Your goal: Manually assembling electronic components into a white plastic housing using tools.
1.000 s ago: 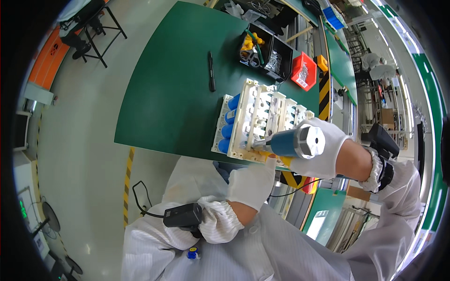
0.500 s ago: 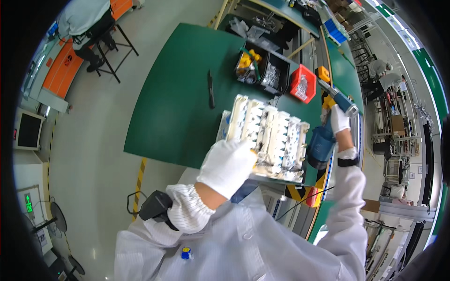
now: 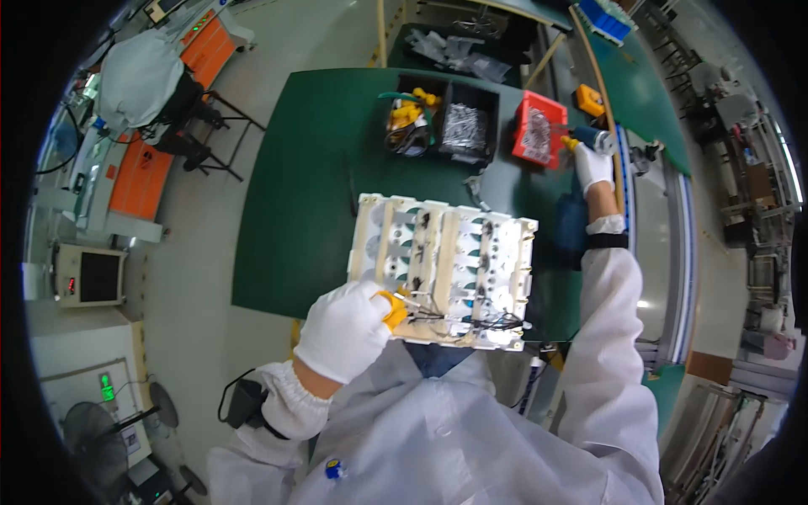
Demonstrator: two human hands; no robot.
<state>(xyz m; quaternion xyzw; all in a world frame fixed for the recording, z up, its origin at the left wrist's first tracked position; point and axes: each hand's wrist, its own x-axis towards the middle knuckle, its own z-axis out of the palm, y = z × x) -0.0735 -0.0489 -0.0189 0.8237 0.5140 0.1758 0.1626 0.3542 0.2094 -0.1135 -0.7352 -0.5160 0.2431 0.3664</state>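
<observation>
A white and cream rectangular module (image 3: 446,261), with ribbed rows, metal plates and black wires along its near edge, lies on the green table in front of me. My left hand (image 3: 345,332), in a white glove, is closed at its near left corner around a yellow connector (image 3: 394,310) with wires. My right hand (image 3: 594,168), also gloved, grips a blue power screwdriver (image 3: 592,138) to the right. The tool's front end is blurred and reaches over a red bin (image 3: 539,128) of small metal screws. Its lower body beneath my right wrist is dark and smeared.
Beside the red bin stand two black bins, one with yellow connectors (image 3: 407,114), the other with many screws (image 3: 464,126). A yellow box (image 3: 589,100) sits near the table's right edge. A dark pen (image 3: 350,185) lies left of the module. Another person (image 3: 141,77) sits at the far left.
My right hand has brought the screwdriver's front end over the red bin. My left hand has shifted left and toward me, and the yellow connector now shows. The whole view has turned.
</observation>
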